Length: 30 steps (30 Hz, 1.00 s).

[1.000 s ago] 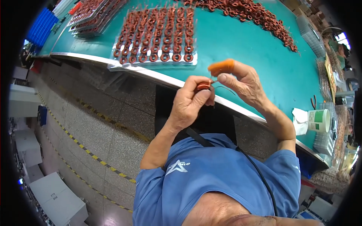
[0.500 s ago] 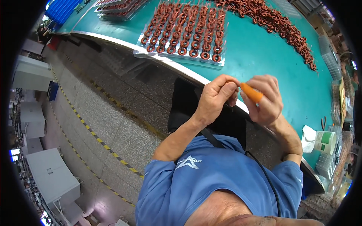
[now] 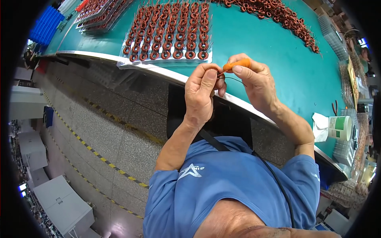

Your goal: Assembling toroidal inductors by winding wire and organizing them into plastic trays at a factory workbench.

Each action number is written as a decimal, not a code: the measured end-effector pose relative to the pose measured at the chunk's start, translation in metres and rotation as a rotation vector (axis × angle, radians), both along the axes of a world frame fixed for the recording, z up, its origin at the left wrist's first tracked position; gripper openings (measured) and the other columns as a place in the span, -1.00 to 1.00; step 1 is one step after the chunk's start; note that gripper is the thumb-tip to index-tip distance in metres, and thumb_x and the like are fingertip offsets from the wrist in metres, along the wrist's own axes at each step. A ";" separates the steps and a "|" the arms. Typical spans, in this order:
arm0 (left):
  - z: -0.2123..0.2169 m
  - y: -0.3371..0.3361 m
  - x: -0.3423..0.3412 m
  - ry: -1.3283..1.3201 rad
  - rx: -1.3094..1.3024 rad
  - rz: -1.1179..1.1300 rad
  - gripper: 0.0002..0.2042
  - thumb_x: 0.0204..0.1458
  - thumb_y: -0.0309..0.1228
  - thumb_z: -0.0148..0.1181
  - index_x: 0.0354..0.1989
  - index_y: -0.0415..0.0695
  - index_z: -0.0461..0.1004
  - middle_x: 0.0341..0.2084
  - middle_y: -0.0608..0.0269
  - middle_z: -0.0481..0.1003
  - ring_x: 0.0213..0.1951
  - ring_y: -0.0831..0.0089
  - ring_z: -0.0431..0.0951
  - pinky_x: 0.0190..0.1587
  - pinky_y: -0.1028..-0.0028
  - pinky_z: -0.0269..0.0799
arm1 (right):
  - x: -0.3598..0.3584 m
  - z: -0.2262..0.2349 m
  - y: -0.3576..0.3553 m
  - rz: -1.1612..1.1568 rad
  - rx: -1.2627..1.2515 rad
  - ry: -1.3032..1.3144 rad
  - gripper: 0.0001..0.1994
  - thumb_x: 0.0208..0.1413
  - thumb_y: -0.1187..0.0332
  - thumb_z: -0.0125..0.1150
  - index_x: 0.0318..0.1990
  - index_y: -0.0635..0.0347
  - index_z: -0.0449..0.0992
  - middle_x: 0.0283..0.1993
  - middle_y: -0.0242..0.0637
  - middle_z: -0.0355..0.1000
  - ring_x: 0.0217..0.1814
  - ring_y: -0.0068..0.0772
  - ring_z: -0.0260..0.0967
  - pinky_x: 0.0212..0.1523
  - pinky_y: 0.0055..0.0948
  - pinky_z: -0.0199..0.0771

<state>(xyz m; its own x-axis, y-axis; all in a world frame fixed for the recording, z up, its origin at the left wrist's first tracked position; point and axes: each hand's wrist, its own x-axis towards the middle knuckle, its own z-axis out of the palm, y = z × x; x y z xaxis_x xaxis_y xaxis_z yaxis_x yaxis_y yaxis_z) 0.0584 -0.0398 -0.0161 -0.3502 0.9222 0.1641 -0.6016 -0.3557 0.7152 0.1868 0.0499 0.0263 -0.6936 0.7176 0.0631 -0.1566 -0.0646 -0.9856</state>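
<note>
My left hand [image 3: 199,89] pinches a copper-wound ring coil [image 3: 214,70] between thumb and fingers, just over the table's front edge. Most of the coil is covered by the fingers. In my right hand [image 3: 258,81] is a tool with a short orange handle [image 3: 238,64], its narrow end pointed at the coil. The tool's tip is too small to make out. A thin wire [image 3: 234,78] runs from the coil toward my right palm. Beyond my left hand lies a clear plastic tray [image 3: 119,63] filled with rows of similar ring coils with wire ends standing up.
A long heap of loose coils [image 3: 278,14] spreads over the far right of the green table [image 3: 254,35]. Stacked filled trays [image 3: 101,18] and blue bins [image 3: 46,25] stand at the left. Pliers [image 3: 335,107], a white cloth [image 3: 320,127] and a green-and-white tub [image 3: 339,127] are at right.
The orange handle has swung from slanting down to the right to lying nearly level beside the coil. Both hands appear farther left and higher, as the whole view has shifted.
</note>
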 end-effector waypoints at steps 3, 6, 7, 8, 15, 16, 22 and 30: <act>-0.003 -0.001 0.000 0.043 0.017 0.039 -0.77 0.27 -0.30 -0.04 -0.09 -0.21 0.38 -0.53 0.29 0.34 -0.51 0.53 0.35 -0.44 0.55 0.30 | -0.002 -0.011 0.005 0.035 -0.123 0.109 -0.80 0.15 0.34 0.19 -0.21 0.30 0.57 -0.16 -0.34 0.46 -0.09 -0.50 0.37 0.09 -0.46 0.30; -0.002 0.000 -0.011 0.172 -0.045 0.032 -0.76 0.30 -0.35 -0.12 0.00 -0.22 0.35 -0.51 0.29 0.34 -0.47 0.53 0.35 -0.41 0.56 0.32 | -0.001 -0.006 0.008 0.055 0.122 -0.084 -0.76 0.21 0.32 0.11 -0.07 0.28 0.52 -0.14 -0.37 0.46 -0.05 -0.53 0.36 0.09 -0.46 0.33; -0.003 0.002 -0.014 0.161 -0.057 0.017 -0.76 0.30 -0.35 -0.13 0.00 -0.23 0.35 -0.50 0.28 0.34 -0.46 0.53 0.35 -0.39 0.56 0.32 | 0.000 -0.009 0.012 0.030 0.152 -0.086 -0.76 0.21 0.35 0.09 -0.05 0.28 0.50 -0.14 -0.35 0.46 -0.06 -0.54 0.37 0.05 -0.48 0.35; -0.002 0.003 -0.018 0.149 -0.068 0.003 -0.76 0.31 -0.36 -0.14 0.00 -0.23 0.34 -0.50 0.28 0.34 -0.46 0.53 0.36 -0.37 0.57 0.32 | -0.001 -0.011 0.015 0.005 0.183 -0.088 -0.76 0.21 0.37 0.07 -0.03 0.27 0.49 -0.15 -0.34 0.45 -0.06 -0.55 0.37 0.02 -0.51 0.38; -0.004 0.006 -0.028 0.241 -0.055 -0.004 -0.75 0.21 -0.50 0.02 0.03 -0.27 0.27 -0.46 0.28 0.38 -0.41 0.59 0.41 -0.31 0.58 0.36 | 0.002 -0.016 0.020 0.118 0.316 -0.278 -0.68 0.13 0.29 0.26 -0.06 0.35 0.50 -0.22 -0.25 0.52 -0.15 -0.51 0.45 -0.08 -0.54 0.45; -0.003 0.005 -0.029 0.278 -0.062 0.002 -0.75 0.22 -0.50 0.02 0.04 -0.28 0.27 -0.46 0.28 0.38 -0.41 0.59 0.41 -0.31 0.59 0.36 | 0.001 -0.015 0.018 0.122 0.303 -0.292 -0.68 0.16 0.26 0.23 -0.08 0.36 0.51 -0.25 -0.27 0.52 -0.18 -0.53 0.45 -0.13 -0.55 0.45; -0.001 0.003 -0.028 0.427 -0.077 0.022 -0.77 0.20 -0.46 0.07 -0.02 -0.26 0.32 -0.52 0.32 0.41 -0.47 0.63 0.41 -0.38 0.62 0.36 | -0.002 -0.014 0.012 0.028 0.466 -0.287 -0.71 0.26 0.23 0.09 -0.18 0.31 0.56 -0.38 -0.31 0.51 -0.40 -0.57 0.44 -0.37 -0.54 0.46; 0.007 -0.006 -0.017 0.591 -0.073 0.127 -0.81 0.17 -0.47 0.11 -0.07 -0.20 0.36 -0.59 0.35 0.41 -0.51 0.64 0.42 -0.41 0.60 0.36 | 0.004 0.010 0.018 0.060 -0.097 -0.156 -0.66 0.23 0.17 0.09 -0.30 0.34 0.57 -0.48 -0.29 0.48 -0.53 -0.59 0.36 -0.48 -0.60 0.30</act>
